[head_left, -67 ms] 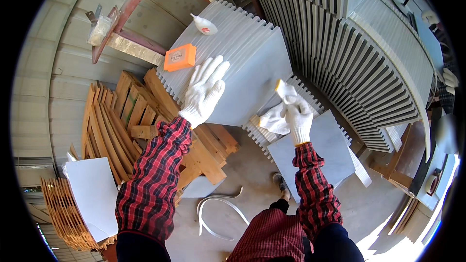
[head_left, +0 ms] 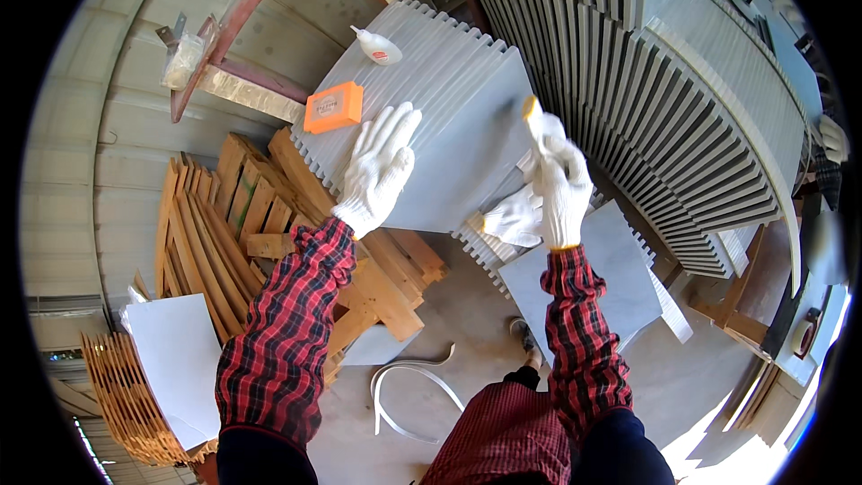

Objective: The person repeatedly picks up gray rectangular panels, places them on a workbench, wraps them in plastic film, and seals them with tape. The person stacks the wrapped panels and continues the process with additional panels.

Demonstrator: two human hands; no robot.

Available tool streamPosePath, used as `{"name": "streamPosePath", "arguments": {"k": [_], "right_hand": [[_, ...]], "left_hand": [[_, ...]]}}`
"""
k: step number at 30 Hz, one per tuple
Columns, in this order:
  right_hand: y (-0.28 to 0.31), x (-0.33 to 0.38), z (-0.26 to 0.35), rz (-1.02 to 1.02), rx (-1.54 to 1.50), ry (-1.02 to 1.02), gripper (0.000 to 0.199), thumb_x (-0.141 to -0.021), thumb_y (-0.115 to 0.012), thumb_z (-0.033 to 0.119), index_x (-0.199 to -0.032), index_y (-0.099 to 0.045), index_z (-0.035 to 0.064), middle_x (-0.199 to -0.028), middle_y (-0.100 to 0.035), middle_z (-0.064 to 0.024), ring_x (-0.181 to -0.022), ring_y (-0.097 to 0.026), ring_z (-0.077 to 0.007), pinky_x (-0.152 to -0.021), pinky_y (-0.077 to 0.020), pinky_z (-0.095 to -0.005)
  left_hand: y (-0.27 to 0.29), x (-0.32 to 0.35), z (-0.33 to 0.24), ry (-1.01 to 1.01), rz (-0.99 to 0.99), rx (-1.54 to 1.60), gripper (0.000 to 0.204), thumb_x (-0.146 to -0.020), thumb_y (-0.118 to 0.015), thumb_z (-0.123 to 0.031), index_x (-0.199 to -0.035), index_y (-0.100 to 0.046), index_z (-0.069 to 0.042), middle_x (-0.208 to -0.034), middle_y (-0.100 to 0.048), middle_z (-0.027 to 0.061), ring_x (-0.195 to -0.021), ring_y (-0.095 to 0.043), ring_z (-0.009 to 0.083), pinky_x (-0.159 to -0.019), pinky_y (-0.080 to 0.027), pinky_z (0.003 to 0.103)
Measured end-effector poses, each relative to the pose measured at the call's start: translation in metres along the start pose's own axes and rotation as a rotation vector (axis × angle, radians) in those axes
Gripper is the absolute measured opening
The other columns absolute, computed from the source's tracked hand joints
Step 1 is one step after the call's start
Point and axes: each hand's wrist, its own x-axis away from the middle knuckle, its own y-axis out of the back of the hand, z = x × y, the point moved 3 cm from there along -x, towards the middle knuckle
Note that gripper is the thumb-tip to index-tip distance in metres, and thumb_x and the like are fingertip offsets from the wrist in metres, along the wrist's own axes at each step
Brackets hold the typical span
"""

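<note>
My left hand (head_left: pixel 379 166), in a white knit glove, is open with its fingers stretched out over the near left edge of a stack of grey panels (head_left: pixel 458 144). My right hand (head_left: pixel 564 184), gloved the same way, is closed around a loose white work glove (head_left: pixel 544 124) whose yellow-edged cuff points up and away. Just left of that hand, another white glove (head_left: pixel 514 217) lies on a lower pile of panels. An orange box (head_left: pixel 333 108) and a white squeeze bottle (head_left: pixel 377 47) with a pointed nozzle rest on the stack beyond my left hand.
Wooden pieces (head_left: pixel 377 283) are heaped below my left forearm. Tall rows of grey panels (head_left: pixel 620 81) line the right. A grey sheet (head_left: pixel 579 274) lies beneath my right wrist, and a white strip (head_left: pixel 377 395) curls on the floor. A red metal frame (head_left: pixel 247 13) stands upper left.
My right hand has risen slightly with the loose glove, whose cuff has swung up and away. My left hand has hardly moved.
</note>
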Motion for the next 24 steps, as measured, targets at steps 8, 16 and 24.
{"name": "streamPosePath", "arguments": {"k": [8, 16, 24], "right_hand": [[-0.134, 0.078, -0.022, -0.065, 0.122, 0.16, 0.027, -0.092, -0.06, 0.004, -0.118, -0.065, 0.0111, -0.12, -0.048, -0.0163, -0.097, -0.061, -0.0275, -0.081, -0.0515, -0.0387], [-0.078, 0.141, -0.077, 0.452, 0.345, -0.04, 0.024, -0.088, -0.066, 0.004, -0.111, -0.065, 0.0129, -0.11, -0.054, -0.0148, -0.094, -0.061, -0.0272, -0.078, -0.0529, -0.037], [-0.122, 0.039, -0.017, -0.172, 0.763, 0.615, 0.043, -0.091, -0.069, 0.028, -0.128, -0.061, 0.0073, -0.108, -0.059, -0.0132, -0.092, -0.061, -0.0215, -0.08, -0.0513, -0.0357]], "left_hand": [[0.0, -0.011, -0.007, 0.096, 0.002, 0.495, 0.072, -0.107, -0.025, -0.052, -0.16, -0.014, -0.003, -0.163, -0.027, 0.015, -0.152, -0.022, 0.0261, -0.123, -0.015, 0.039], [-0.002, -0.016, -0.009, -0.035, -0.073, 0.066, 0.061, -0.107, -0.032, -0.047, -0.148, -0.042, -0.004, -0.152, -0.045, 0.017, -0.142, -0.037, 0.0384, -0.119, -0.025, 0.046], [-0.007, -0.013, -0.005, -0.037, -0.067, -0.055, 0.06, -0.107, -0.029, -0.045, -0.148, -0.043, -0.004, -0.152, -0.045, 0.0164, -0.142, -0.037, 0.0392, -0.119, -0.024, 0.049]]}}
